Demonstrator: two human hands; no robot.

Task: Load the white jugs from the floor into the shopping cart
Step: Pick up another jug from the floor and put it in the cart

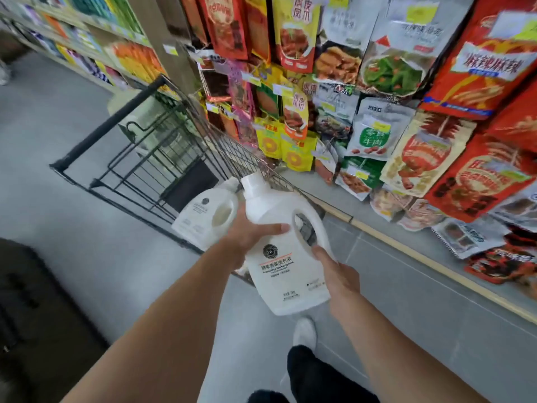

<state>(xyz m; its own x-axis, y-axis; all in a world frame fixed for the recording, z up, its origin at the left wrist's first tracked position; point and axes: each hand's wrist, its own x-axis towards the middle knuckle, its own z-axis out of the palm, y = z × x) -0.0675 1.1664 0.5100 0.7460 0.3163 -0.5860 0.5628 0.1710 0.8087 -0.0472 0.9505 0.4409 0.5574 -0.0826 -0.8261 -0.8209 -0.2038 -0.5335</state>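
Observation:
I hold a white detergent jug in the air in front of me, cap pointing away, label facing up. My left hand grips its side below the neck. My right hand holds it by the handle side. A second white jug lies inside the black wire shopping cart, at the cart's near end, just left of the held jug. The held jug hovers over the cart's near right corner.
Hanging snack packets fill the rack on the right, above a low shelf edge. Stocked shelves run along the far left aisle. A dark object stands at lower left. My white shoe rests on the grey floor.

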